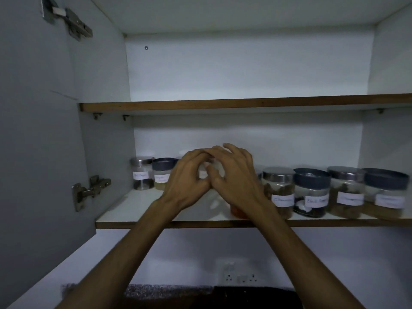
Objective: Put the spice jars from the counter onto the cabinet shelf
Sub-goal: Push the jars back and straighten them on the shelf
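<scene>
While both hands (209, 175) cup it, jar (214, 169) stands shelved.

Labelled clear spice jars (278, 192) stood upright in a row on the lower cabinet shelf (124, 210): two at the left, four touching at the right.

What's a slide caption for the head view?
Both hands, left and right, reach among labelled spice jars on the lower cabinet shelf.

The lower shelf (124, 214) has bare board at its near left, before two far-left jars (142, 173). A row of four jars (334, 192) crowds the right. The upper shelf (223, 105) is free.
</scene>
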